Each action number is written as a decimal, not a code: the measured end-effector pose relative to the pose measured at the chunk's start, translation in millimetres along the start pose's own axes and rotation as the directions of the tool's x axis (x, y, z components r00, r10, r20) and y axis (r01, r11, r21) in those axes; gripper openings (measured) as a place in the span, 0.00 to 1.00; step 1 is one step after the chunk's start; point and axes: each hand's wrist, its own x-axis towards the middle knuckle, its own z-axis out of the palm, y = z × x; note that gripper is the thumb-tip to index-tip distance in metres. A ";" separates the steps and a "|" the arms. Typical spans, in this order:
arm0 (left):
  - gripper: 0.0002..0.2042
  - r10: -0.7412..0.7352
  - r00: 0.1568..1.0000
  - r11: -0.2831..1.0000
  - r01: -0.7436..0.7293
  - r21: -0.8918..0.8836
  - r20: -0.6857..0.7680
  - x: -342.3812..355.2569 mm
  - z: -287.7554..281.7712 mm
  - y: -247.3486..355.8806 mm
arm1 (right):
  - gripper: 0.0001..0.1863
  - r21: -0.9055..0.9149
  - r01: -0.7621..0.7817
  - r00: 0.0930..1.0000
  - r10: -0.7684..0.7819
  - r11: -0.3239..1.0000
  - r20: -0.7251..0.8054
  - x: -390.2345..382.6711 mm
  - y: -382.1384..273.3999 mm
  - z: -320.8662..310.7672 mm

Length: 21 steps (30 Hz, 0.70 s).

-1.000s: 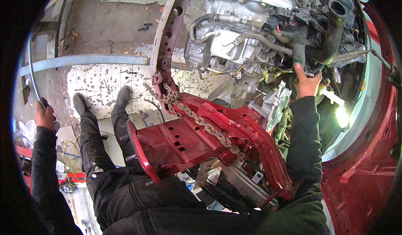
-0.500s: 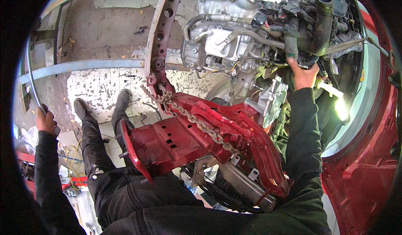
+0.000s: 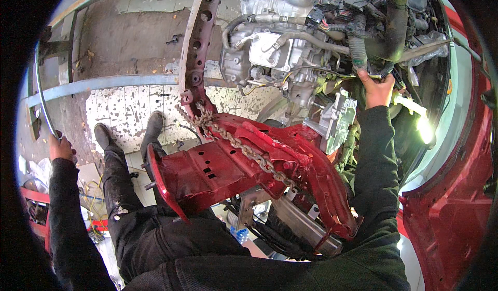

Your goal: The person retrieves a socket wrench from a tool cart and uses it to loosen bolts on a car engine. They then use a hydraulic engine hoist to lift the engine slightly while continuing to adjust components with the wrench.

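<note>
At the left edge, my left hand is closed on a long, slightly curved-looking metal bar that rises upward. At the right, my right hand is closed at the engine, thumb at the lower end of a ribbed hose; what its fingers hold is hidden. A lit work lamp sits just beside that hand. Between my arms lies a red metal body member with a rusty chain draped across it, joined to a perforated maroon rail.
A blue-grey steel beam crosses the upper left above the floor. Yellow cables and clutter lie at lower left. A red body panel fills the right side. My legs stand under the red member.
The scene has shifted slightly up and left in view. My left hand and the bar's lower end have moved a little rightward and down. My right hand stays at the same spot on the engine.
</note>
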 end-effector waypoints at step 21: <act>0.22 0.110 0.986 0.994 -0.110 -0.011 0.126 -40.1 -30.4 32.6 | 0.42 0.211 -0.068 0.997 0.062 0.975 0.035 -7.6 6.8 -2.7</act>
